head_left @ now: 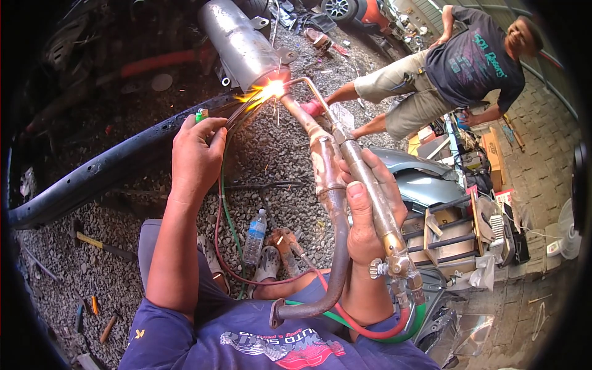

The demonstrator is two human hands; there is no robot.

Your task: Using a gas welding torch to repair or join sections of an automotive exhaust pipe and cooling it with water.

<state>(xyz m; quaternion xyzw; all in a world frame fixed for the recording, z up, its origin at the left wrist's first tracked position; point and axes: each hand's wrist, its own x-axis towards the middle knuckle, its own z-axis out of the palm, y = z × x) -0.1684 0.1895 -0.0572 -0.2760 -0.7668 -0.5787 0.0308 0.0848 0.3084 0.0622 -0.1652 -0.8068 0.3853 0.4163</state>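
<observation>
My right hand [369,206] grips a brass gas torch [364,179], its bent tip reaching up to a bright flame with sparks [268,92]. The flame plays where a rusty exhaust pipe [327,185] meets a silver muffler [237,40]. My left hand [194,151] is closed around a thin rod and a small green lighter [201,115], the rod's end pointing into the flame. Red and green hoses [376,330] run from the torch's valves down across my lap. The pipe's lower end curves toward my chest.
A long black metal beam [98,169] crosses the gravel at left. A plastic water bottle [255,236], sandals and hand tools lie on the gravel below. Another person [456,68] leans over at upper right. Boxes, a rack and car parts crowd the right side.
</observation>
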